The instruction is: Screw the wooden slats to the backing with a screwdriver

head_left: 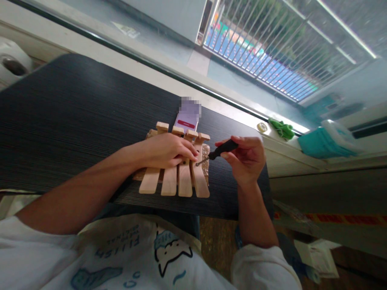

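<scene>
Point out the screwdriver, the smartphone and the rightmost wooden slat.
Screwdriver (pixel 218 152): head view, on the black handle.
Smartphone (pixel 188 114): head view, on the lit screen.
Rightmost wooden slat (pixel 200 176): head view, below the screwdriver's tip.

Apparently a home: table (pixel 75 100) by window (pixel 169 44), railing (pixel 256 52) outside.

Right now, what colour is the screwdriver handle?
The screwdriver handle is black, best seen in the head view.

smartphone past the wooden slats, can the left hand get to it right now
Probably yes: the left hand rests on the wooden slats with no tool showing in it, and the smartphone lies just past their far ends, mostly uncovered.
</scene>
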A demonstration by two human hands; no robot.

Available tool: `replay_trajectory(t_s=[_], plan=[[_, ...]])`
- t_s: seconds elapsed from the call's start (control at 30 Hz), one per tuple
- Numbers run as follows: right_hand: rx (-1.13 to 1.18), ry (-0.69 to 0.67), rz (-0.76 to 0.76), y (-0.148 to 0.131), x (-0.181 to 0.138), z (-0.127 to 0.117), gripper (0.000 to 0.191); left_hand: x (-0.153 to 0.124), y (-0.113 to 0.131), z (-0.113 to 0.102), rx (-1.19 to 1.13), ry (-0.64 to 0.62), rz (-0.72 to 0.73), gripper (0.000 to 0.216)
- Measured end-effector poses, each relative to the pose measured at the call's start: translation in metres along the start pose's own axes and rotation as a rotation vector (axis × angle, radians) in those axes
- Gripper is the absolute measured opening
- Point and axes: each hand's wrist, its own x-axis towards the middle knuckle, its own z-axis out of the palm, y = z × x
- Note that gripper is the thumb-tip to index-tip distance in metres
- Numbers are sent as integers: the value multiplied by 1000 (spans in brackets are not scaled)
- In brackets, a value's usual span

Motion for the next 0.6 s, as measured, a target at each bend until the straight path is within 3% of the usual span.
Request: replay_trajectory(t_s=[0.6], plan=[[-60,72,-68,0,2,6,30,0,0,0,12,-4,-1,43]])
